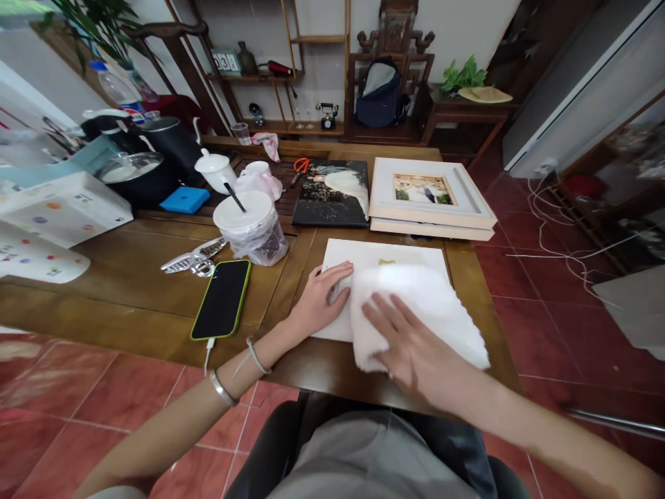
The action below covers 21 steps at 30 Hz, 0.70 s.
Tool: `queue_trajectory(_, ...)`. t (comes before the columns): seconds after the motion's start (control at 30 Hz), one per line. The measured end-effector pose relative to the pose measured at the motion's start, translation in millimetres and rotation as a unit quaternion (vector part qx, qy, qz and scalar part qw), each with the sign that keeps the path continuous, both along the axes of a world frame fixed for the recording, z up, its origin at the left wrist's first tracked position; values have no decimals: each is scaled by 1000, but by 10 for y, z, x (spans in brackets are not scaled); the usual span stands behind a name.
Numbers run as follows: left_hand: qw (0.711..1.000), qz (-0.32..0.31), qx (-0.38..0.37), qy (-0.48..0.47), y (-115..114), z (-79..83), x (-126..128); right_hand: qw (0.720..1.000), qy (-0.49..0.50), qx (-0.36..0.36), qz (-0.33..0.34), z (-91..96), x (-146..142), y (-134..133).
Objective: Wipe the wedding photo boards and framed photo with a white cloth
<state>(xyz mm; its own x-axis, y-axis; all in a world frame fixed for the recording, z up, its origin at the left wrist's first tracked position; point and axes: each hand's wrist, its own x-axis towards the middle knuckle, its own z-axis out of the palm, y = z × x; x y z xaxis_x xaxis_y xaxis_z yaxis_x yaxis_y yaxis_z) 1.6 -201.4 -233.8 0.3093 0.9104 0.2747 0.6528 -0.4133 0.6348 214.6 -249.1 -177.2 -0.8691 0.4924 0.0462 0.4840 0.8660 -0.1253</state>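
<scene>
A flat white board [335, 251] lies on the wooden table in front of me, with a small gold-brown mark near its far edge. My left hand [323, 299] rests flat on the board's left side, thumb and fingers apart, holding nothing. Over the board's right part spreads a white fluffy cloth [431, 298], which also hangs past the near edge. My right hand [402, 339] lies palm down on this cloth, fingers stretched out and slightly blurred; its thumb is hard to make out. The cloth hides the board beneath it.
Beyond the board lie a dark photo panel [332, 197] and stacked white picture frames [431, 197]. To the left are a charging phone [222, 299], silver scissors [194, 258], a bagged lidded cup [252, 225] and orange-handled pliers [300, 166]. A black kettle [174, 149] stands farther back.
</scene>
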Motion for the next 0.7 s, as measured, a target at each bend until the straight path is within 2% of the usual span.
queue_trajectory(0.13, 1000, 1, -1, -4, 0, 1, -1, 996, 26, -74, 41, 149, 97, -229)
queue_trajectory(0.23, 1000, -3, -3, -7, 1, -1, 0, 993, 41, -106, 14, 204, 159, -111)
queue_trajectory(0.37, 1000, 4, -2, -18, 6, -11, 5, 994, 65, -63, -67, 130, 150, 285)
queue_trajectory(0.5, 998, 11, 1, -57, 18, -5, -3, 988, 46, -6, -147, -13, -44, 583)
queue_trajectory(0.6, 994, 24, -3, -111, 15, 24, -19, 982, -24, 26, -185, -99, -294, 578)
queue_trajectory(0.7, 987, 39, -3, -155, 7, 50, -34, 983, -82, 31, -160, -146, -515, 408)
